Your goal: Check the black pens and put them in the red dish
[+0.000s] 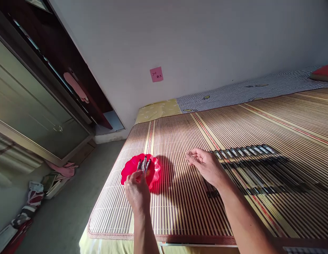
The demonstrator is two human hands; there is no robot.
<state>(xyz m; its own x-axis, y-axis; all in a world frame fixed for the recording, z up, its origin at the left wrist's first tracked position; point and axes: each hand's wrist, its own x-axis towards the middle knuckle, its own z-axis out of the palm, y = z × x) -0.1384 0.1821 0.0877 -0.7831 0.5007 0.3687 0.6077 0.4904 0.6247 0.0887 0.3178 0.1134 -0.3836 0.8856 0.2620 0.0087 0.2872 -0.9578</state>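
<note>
My left hand (137,192) is closed around a small bunch of dark pens (143,164), whose tips stick out over a red scalloped plate (129,169) on a striped bamboo mat (180,211). My right hand (205,165) hovers just above the mat to the right of the plate, fingers loosely curled with thumb and forefinger near each other and nothing visible in them. Just right of that hand lies a long row of several dark pens (248,165), laid side by side on the mat.
The mat covers a bed with a yellow sheet (156,110) and a checked cloth (246,90) along a white wall bearing a pink sticky note (156,74). A dark wardrobe (47,63) stands left; bags and clutter (34,197) lie on the floor.
</note>
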